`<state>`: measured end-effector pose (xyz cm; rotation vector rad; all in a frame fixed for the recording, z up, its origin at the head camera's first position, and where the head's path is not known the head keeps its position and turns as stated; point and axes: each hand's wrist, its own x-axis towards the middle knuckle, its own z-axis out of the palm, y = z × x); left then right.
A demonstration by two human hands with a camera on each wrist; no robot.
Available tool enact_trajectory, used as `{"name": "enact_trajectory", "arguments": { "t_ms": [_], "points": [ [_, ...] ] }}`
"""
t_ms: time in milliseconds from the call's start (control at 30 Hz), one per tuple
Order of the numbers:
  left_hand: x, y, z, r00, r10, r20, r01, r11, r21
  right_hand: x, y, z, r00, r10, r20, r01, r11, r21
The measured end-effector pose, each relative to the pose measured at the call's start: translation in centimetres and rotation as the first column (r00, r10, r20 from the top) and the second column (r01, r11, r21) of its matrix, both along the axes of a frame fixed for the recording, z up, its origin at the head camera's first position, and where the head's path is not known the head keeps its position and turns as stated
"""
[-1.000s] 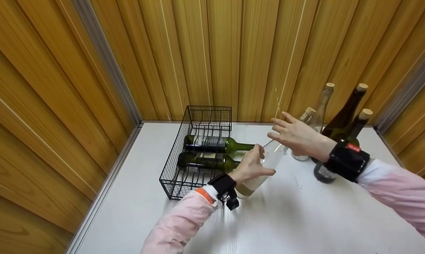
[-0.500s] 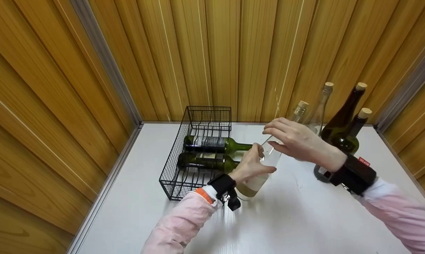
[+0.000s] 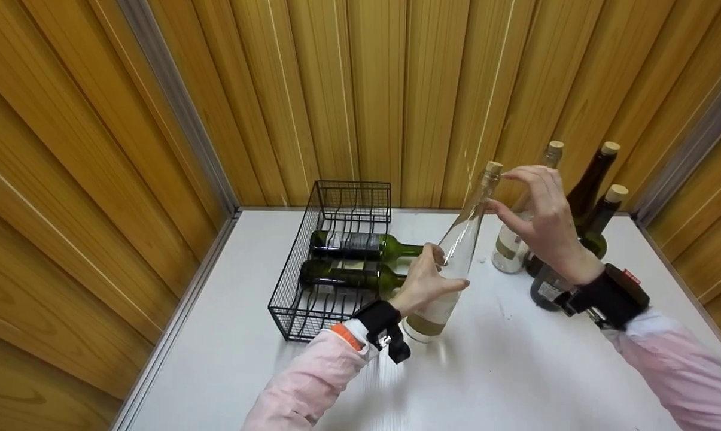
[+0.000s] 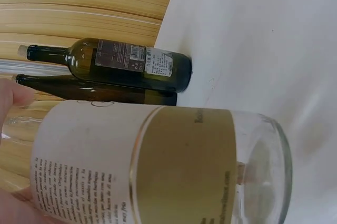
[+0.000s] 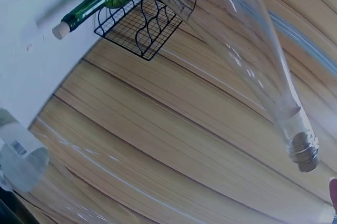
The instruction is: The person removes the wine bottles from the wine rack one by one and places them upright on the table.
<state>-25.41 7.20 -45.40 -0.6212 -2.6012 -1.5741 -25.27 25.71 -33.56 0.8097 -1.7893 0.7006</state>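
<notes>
Clear glass bottle (image 3: 450, 269) sitting at frame centre in the head view, long axis tilted: base low and toward the lower left, just at the tabletop (image 3: 516, 371), neck (image 3: 477, 200) pointing up and to the right toward the wooden wall (image 3: 396, 90). Whether the base is touching the tabletop, cannot tell. It is carrying a white and gold label near the base (image 4: 131, 166); the mouth is open, with a threaded rim (image 5: 303, 153).

Left hand (image 3: 423, 278) is wrapping its fingers around the lower body of the bottle, just above the label. Right hand (image 3: 540, 209) is hovering at the upper right of the neck, fingers spread and loosely bent, fingertips right beside the mouth; touching it or not, cannot tell.

Left of the bottle, one black wire rack (image 3: 312, 299) is lying on the tabletop with two green bottles (image 3: 360, 260) lying flat in it, side by side, necks pointing right toward the frame centre.

Right of the bottle, three corked bottles are standing upright close together: one clear bottle (image 3: 516, 239), one tall dark bottle (image 3: 593, 173) and one shorter green bottle (image 3: 599, 221). So six bottles in all: one held, two racked, three standing.

Both arms are wearing pink sleeves (image 3: 312, 383) and black wrist cameras (image 3: 611, 296).
</notes>
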Motion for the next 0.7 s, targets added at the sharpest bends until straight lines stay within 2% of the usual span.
{"name": "enact_trajectory", "arguments": {
  "t_ms": [133, 200, 267, 300, 400, 500, 600, 667, 700],
  "points": [
    [0.2, 0.0, -0.1, 1.000, 0.007, -0.004, -0.007, 0.999, 0.033, -0.4, 0.2, 0.0, 0.997, -0.032, 0.071, 0.040, 0.993, -0.108],
    [0.3, 0.1, -0.3, 1.000, 0.016, -0.004, -0.016, 0.998, 0.055, -0.5, 0.1, 0.0, 0.987, -0.021, 0.157, 0.046, 0.986, -0.158],
    [0.3, 0.2, -0.4, 1.000, 0.029, -0.003, -0.029, 0.997, 0.074, -0.6, 0.1, 0.0, 0.960, 0.021, 0.280, 0.042, 0.975, -0.217],
    [0.4, 0.2, -0.5, 0.999, 0.037, 0.000, -0.037, 0.996, 0.084, -0.6, 0.0, -0.1, 0.934, 0.062, 0.352, 0.034, 0.965, -0.259],
    [0.6, 0.4, -0.8, 0.998, 0.052, 0.019, -0.053, 0.993, 0.105, -0.7, -0.3, -0.4, 0.816, 0.206, 0.539, 0.038, 0.913, -0.407],
    [0.8, 0.6, -1.1, 0.998, 0.057, 0.038, -0.061, 0.990, 0.127, -0.8, -0.8, -0.7, 0.677, 0.380, 0.630, 0.049, 0.831, -0.554],
    [1.0, 0.8, -1.2, 0.997, 0.060, 0.050, -0.067, 0.986, 0.152, -0.9, -1.4, -1.0, 0.548, 0.567, 0.615, 0.032, 0.720, -0.693],
    [1.1, 0.9, -1.3, 0.996, 0.062, 0.056, -0.071, 0.983, 0.170, -1.0, -1.9, -1.2, 0.467, 0.687, 0.556, 0.010, 0.625, -0.781],
    [1.2, 1.0, -1.3, 0.996, 0.061, 0.058, -0.070, 0.981, 0.178, -1.1, -2.1, -1.3, 0.434, 0.729, 0.530, 0.004, 0.587, -0.810]
  ]
}}
